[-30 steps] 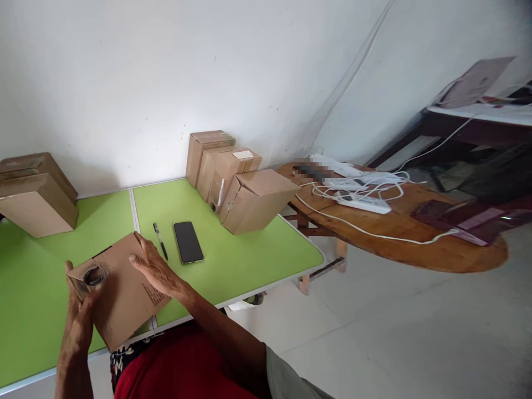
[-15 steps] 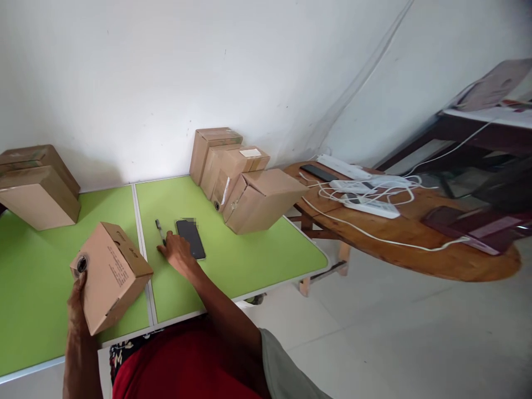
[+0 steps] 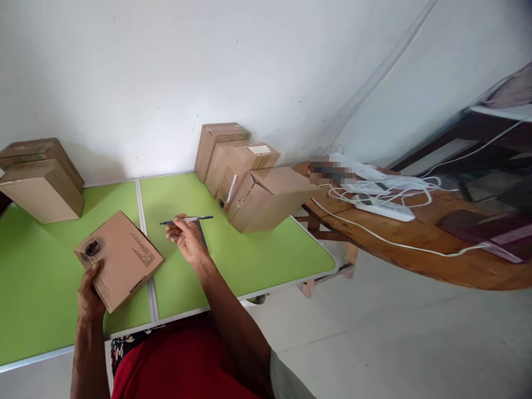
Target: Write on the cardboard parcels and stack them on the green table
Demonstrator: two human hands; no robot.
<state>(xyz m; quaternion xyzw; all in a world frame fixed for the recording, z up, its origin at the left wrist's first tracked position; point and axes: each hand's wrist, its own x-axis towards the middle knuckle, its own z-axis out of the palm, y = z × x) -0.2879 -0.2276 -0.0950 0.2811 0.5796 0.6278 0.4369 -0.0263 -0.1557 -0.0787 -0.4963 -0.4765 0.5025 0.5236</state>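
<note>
My left hand (image 3: 89, 296) grips the near left side of a small cardboard box (image 3: 120, 259) that rests on the green table (image 3: 37, 293). A roll of tape (image 3: 92, 249) sits against the box's left corner, above my left fingers. Lifted above the table, my right hand (image 3: 187, 238) holds a dark pen (image 3: 187, 220) level between its fingertips. A black phone (image 3: 201, 235) lies on the table, mostly hidden behind my right hand.
Stacked cardboard boxes (image 3: 253, 183) stand at the table's far right corner, and two more boxes (image 3: 39, 180) at the far left by the white wall. To the right, a wooden table (image 3: 449, 249) carries power strips (image 3: 384, 208) and white cables.
My right hand left the box, reached to the pen beside the phone and lifted it. The left hand turned the box and laid it flat on the table.
</note>
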